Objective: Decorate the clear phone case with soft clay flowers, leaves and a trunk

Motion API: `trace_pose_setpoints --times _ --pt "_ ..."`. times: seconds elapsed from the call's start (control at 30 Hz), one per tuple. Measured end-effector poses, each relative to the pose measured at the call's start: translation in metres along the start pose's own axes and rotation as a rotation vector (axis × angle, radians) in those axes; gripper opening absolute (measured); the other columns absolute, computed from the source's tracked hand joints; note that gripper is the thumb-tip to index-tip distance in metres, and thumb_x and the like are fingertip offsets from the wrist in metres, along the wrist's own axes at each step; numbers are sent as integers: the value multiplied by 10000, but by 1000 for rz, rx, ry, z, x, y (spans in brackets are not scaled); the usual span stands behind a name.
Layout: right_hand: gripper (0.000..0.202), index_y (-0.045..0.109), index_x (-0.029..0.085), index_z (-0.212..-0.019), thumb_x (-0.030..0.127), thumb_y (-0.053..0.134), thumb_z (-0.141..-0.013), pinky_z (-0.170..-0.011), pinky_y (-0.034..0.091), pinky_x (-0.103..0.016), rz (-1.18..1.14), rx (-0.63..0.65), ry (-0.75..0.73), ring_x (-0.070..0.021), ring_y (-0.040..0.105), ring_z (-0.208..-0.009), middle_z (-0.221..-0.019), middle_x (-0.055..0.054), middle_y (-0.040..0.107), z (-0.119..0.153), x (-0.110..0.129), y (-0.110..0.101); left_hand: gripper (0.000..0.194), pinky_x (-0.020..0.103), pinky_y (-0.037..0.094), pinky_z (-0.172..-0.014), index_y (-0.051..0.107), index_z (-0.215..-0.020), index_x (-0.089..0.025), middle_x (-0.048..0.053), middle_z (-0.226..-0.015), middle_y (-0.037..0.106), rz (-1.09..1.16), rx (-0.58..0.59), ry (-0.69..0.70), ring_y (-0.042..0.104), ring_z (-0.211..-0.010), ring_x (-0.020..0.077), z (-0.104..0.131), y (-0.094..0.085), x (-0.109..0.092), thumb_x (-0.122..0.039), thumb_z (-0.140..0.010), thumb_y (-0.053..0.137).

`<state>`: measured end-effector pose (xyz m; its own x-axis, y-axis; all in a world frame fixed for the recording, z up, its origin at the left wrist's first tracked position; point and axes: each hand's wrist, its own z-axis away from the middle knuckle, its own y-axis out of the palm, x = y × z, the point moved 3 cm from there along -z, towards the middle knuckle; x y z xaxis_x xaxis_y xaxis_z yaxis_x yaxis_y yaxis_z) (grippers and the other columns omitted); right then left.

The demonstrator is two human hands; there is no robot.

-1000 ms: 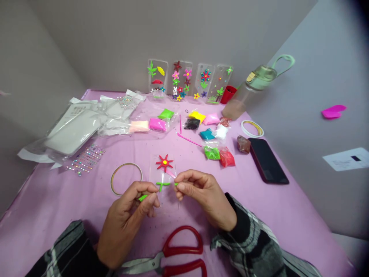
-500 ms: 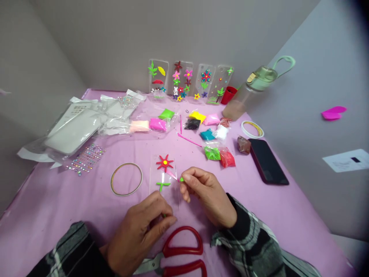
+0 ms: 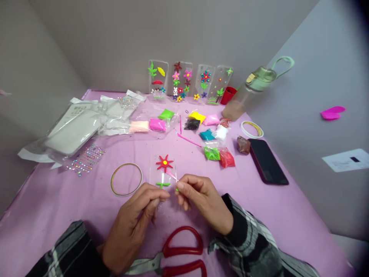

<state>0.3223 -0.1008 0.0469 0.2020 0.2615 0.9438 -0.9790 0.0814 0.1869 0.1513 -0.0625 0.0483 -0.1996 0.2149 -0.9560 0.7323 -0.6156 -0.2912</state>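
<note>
A clear phone case (image 3: 155,169) lies flat before me, carrying a red clay flower (image 3: 165,162) with a yellow centre and a green clay stem piece (image 3: 163,184) below it. Between the thumb and fingertips of my right hand (image 3: 198,196) is a small bit of green clay (image 3: 177,189), beside the case's right edge. My left hand (image 3: 135,219) hovers over the near end of the case with thumb and fingers together; what they hold, if anything, is hidden. Close to my wrists lie red-handled scissors (image 3: 183,252), their blades partly behind my left hand.
Clay packets (image 3: 211,153) are spread beyond the case, near a pink stick (image 3: 188,140). A tape roll (image 3: 112,179) and gem stickers (image 3: 86,158) lie left; a phone (image 3: 268,161) lies right. Decorated cases (image 3: 182,80) and a bottle (image 3: 242,102) stand behind.
My left hand has moved up and forward, nearer the case. My right hand has come slightly down and left with the green clay, and the two hands are closer together.
</note>
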Motion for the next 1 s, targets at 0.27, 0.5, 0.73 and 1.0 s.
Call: trace_pose_setpoints --times 0.27,0.5,0.73,1.0 --pt "265 688 162 -835 350 835 -720 -600 496 -234 -190 46 57 -102 608 -588 -641 22 664 -1 -9 10 163 209 523 -621 632 -1068 -293 -24 -968 593 189 -52 -155 618 -686 100 -1 3 7 -239 -915 624" --pt "331 672 149 -710 455 790 -755 -526 438 -209 -100 52 72 -75 527 -501 -575 28 624 3 -9 13 148 195 519 -651 660 -1012 -305 -33 -935 617 207 -20 -108 643 -742 102 -1 4 4 -199 -921 609" --pt "321 693 148 -845 461 643 -896 -554 428 -216 -14 30 -39 -79 534 -549 -674 13 628 4 -3 10 111 200 465 -631 677 -892 -269 -33 -806 623 70 -72 -39 591 -696 109 -3 -2 -2 -230 -940 585" --pt "240 709 157 -813 341 837 -728 -607 424 -209 -84 28 -6 -79 536 -610 -667 37 620 5 -3 16 247 204 428 -599 609 -729 -223 -34 -706 576 -35 -78 24 542 -645 113 -4 -4 -6 -217 -960 522"
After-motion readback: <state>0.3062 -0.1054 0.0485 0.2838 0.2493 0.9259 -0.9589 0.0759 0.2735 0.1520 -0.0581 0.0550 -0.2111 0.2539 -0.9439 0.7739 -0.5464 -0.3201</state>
